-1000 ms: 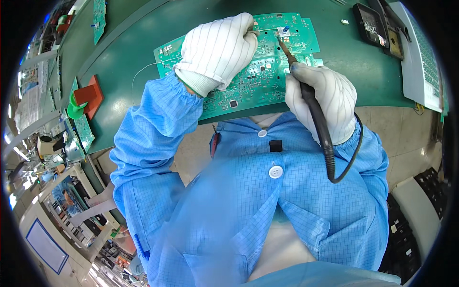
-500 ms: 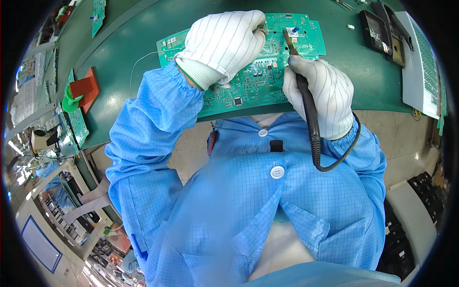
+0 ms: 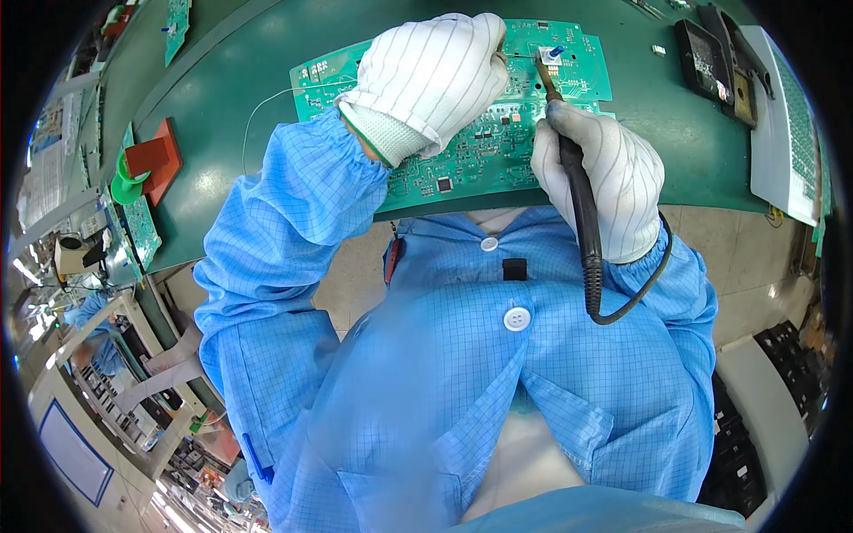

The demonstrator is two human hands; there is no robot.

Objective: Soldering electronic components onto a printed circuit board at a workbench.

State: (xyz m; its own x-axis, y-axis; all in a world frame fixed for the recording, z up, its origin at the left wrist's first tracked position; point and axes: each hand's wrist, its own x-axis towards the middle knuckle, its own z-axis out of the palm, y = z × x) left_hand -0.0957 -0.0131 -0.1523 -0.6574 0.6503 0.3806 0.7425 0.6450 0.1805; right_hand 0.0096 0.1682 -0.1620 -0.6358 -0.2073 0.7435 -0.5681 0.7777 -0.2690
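Lying flat on the green bench top (image 3: 231,115), a green circuit board (image 3: 480,151) sits at the near edge of the bench, right in front of the person, and much of its left and far part is hidden under the left hand (image 3: 431,80). That hand, in a white striped glove, is curled knuckles-up over the board with the fingers tucked down toward a small white part (image 3: 544,51) at the far edge; whatever the fingertips pinch is covered by the glove, though a thin wire (image 3: 267,98) loops out from under the hand across the bench to the left. The right hand (image 3: 604,178), gloved the same way, is closed around the black handle of a soldering iron (image 3: 577,186), held like a pen with the tip slanting up and left to the white part; whether the tip actually touches is too fine to make out. A black cord (image 3: 644,284) leaves the handle's near end and curves back round the right wrist. Both forearms come up in blue coat sleeves (image 3: 293,213), elbows out, the left sleeve resting across the board's near-left corner. Farther left on the bench stand a red holder (image 3: 151,160) and another green board (image 3: 138,226); at the far right lie dark trays (image 3: 711,62) and a pale grey device (image 3: 786,133), cut off by the dark rim.
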